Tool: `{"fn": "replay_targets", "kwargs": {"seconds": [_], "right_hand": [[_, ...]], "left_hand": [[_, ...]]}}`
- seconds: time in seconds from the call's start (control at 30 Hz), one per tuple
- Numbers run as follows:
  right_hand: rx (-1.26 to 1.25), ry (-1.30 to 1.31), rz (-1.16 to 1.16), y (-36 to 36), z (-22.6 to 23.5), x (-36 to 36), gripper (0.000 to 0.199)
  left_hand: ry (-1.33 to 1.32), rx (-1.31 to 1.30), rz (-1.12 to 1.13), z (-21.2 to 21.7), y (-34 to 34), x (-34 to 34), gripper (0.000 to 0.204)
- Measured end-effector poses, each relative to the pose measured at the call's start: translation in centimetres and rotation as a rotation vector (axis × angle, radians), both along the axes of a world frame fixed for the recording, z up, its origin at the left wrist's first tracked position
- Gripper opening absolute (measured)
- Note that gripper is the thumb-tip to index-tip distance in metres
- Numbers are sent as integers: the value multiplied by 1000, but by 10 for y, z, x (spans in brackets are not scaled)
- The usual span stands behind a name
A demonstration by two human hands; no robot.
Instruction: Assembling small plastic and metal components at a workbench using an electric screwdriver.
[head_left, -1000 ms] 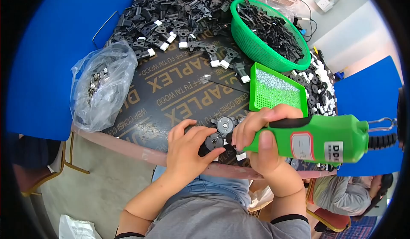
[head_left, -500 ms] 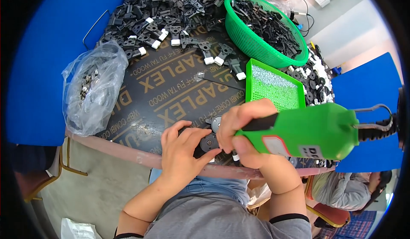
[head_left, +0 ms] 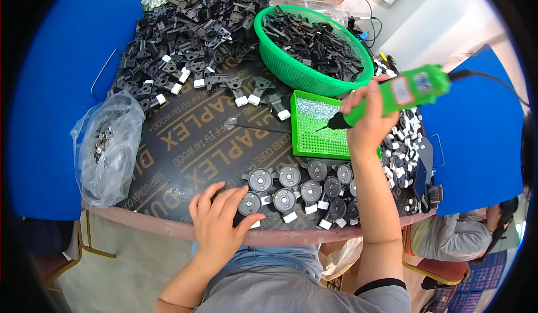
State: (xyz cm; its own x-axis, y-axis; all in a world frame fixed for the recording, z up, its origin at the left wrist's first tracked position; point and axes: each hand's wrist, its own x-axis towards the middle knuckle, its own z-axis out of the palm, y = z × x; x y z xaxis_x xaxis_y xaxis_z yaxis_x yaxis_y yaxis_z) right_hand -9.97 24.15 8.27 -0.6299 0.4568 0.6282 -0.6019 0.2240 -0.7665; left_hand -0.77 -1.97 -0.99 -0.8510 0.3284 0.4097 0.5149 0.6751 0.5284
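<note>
Head view: the person's right hand [head_left: 367, 120] is closed around a green electric screwdriver [head_left: 403, 92], its dark tip hanging over the green screw tray [head_left: 314, 128] that lies right of the counter's middle. The left hand [head_left: 218, 220] lies flat at the near edge of the counter [head_left: 185, 145], fingers spread and gripping nothing, its fingertips touching the leftmost of the round black parts [head_left: 302, 192]. These parts lie in two rows along the near edge, some with white blocks on their arms.

To do this step well, the tip should probably come down straight onto one screw in the tray, so that a single screw is picked and the rest stay seated. The left hand would do best to press its part flat and keep the fingers off the centre hole.

Room is tight. The near row lies just beside the counter's lip, so a sideways push could tip a part off. Far of the tray stands a green basket [head_left: 311, 44] full of black pieces, and a big loose heap of black parts [head_left: 185, 27] fills the far left. A clear plastic bag [head_left: 106, 148] of small metal bits sits at the left edge. More small parts [head_left: 403, 150] crowd the right side under the screwdriver's cord. The open room is the bare board between bag, tray and rows.
</note>
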Motion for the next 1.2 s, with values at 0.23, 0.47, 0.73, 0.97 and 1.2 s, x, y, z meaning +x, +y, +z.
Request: {"fn": "replay_targets", "kwargs": {"seconds": [0.23,0.47,0.73,0.97,1.2], "right_hand": [[-15,-11,38,5,-33,-12,17],[25,-27,30,5,-40,-18,16],[-2,13,44,9,-44,-19,17],[15,0,51,4,-40,-16,17],[-92,25,283,-36,19,36,20]], "left_hand": [[8,-32,23,2,0,0,54],[3,-27,24,0,1,-1,56],[3,-27,17,1,1,-1,53],[2,-18,22,0,-2,1,54],[-93,58,-4,3,-4,-2,61]]}}
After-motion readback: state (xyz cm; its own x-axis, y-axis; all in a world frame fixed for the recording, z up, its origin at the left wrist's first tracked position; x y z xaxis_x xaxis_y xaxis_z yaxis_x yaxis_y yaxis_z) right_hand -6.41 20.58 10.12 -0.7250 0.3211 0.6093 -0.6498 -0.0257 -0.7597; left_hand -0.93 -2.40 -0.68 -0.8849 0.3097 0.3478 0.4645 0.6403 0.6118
